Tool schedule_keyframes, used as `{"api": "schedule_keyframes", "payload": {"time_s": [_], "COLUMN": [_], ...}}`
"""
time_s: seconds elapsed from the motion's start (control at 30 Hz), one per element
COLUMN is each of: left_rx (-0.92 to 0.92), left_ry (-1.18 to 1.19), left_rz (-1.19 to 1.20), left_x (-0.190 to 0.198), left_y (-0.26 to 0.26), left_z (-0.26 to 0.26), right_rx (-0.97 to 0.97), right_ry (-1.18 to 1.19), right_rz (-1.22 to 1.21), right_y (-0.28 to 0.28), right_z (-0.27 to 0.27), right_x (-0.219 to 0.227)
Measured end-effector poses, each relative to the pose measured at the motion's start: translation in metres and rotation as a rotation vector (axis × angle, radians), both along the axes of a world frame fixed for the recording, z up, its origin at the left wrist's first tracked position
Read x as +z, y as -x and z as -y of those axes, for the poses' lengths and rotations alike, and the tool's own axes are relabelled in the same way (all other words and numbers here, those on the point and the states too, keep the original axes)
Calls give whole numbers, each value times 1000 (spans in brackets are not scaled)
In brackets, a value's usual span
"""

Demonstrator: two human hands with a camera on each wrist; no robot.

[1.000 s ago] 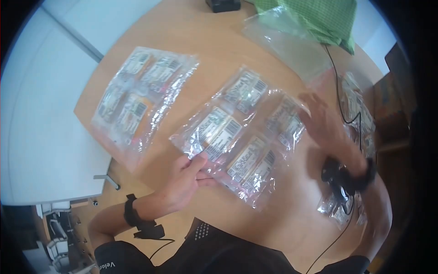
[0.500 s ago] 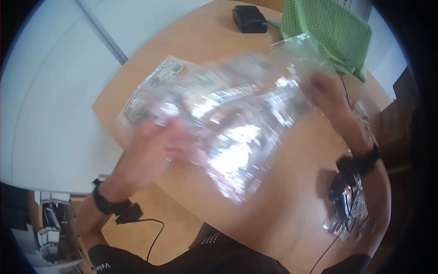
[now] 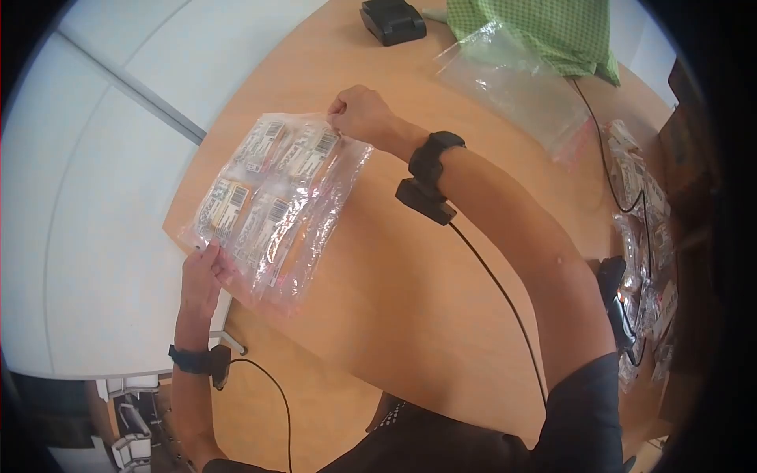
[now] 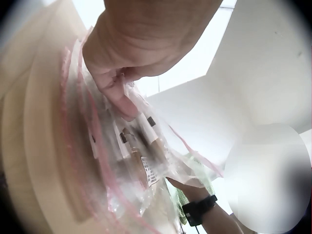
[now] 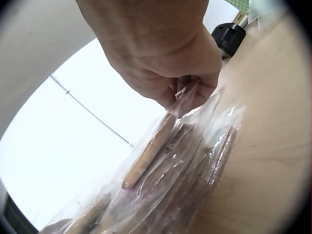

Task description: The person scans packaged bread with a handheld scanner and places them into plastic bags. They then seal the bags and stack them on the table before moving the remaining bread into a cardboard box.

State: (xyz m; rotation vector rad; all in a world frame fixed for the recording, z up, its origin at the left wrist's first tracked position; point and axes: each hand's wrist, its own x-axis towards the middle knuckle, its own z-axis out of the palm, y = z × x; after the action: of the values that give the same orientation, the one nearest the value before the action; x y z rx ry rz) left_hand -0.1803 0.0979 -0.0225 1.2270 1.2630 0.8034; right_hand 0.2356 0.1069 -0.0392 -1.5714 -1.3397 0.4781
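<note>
Clear plastic bags [image 3: 256, 183] with flat labelled packets inside lie at the left of the table, one over another; pink seal strips of more than one bag show in the left wrist view. My left hand [image 3: 201, 276] pinches the near left corner, thumb on top; that hand [image 4: 141, 44] is also in the left wrist view. At the far corner my right hand [image 3: 364, 114] grips the plastic between curled fingers. Under this hand [image 5: 165, 53], the right wrist view has the bag edges [image 5: 180, 163] raised, with a tan packet [image 5: 148, 153] inside.
A clear bag [image 3: 516, 91] lies at the upper right beside a green checked cloth [image 3: 544, 31]. A black device [image 3: 393, 22] stands at the table's far edge. Small wrapped packets [image 3: 631, 177] and a cable line the right side. A white table [image 3: 79, 236] adjoins at left.
The bag of packets from the middle has moved left, over the other one. Both hands have moved left with it, my right hand to the far corner.
</note>
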Motion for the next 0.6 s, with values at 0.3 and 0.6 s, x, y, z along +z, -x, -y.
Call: {"api": "schedule_keyframes", "payload": {"time_s": [0.3,0.6], "left_rx": [331,-776], "left_ry": [-404,-1023], "left_rz": [-460,-480], "left_x": [-19,66], "left_y": [41,-108], "left_z": [11,170], "right_rx": [-27,-264], "right_ry": [165,542], "right_rz": [851,1373], "right_y": [-59,-232], "right_z": [108,257], "right_x": [33,-29]}}
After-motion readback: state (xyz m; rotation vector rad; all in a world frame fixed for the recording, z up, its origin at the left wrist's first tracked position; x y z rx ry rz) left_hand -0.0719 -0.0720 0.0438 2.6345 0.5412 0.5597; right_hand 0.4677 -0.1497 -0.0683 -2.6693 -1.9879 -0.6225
